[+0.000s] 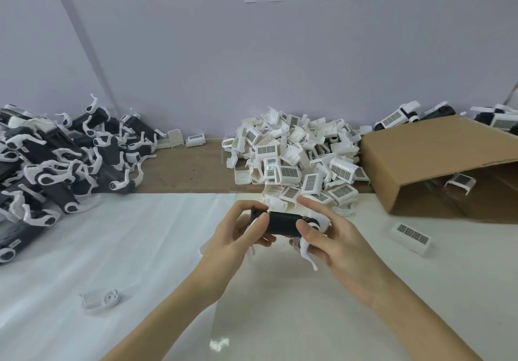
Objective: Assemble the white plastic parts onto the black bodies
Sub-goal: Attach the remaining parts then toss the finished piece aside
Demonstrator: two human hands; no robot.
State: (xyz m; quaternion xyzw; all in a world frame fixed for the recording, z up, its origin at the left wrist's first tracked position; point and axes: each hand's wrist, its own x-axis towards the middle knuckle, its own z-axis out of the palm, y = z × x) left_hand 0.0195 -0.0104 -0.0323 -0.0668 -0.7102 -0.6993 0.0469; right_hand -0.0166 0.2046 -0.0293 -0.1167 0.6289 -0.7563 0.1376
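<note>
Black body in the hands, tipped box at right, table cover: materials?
Black body: looks like matte moulded plastic, with rounded edges and a dull sheen. Tipped box: brown cardboard, with a flat fibrous face and folded flap. Table cover: a white sheet, creased, probably paper or thin foam; can't tell which.

Open counter (145,248) is left before the black bodies (56,164). The right side is hemmed by white parts (297,161) and a cardboard box (437,159).
</note>
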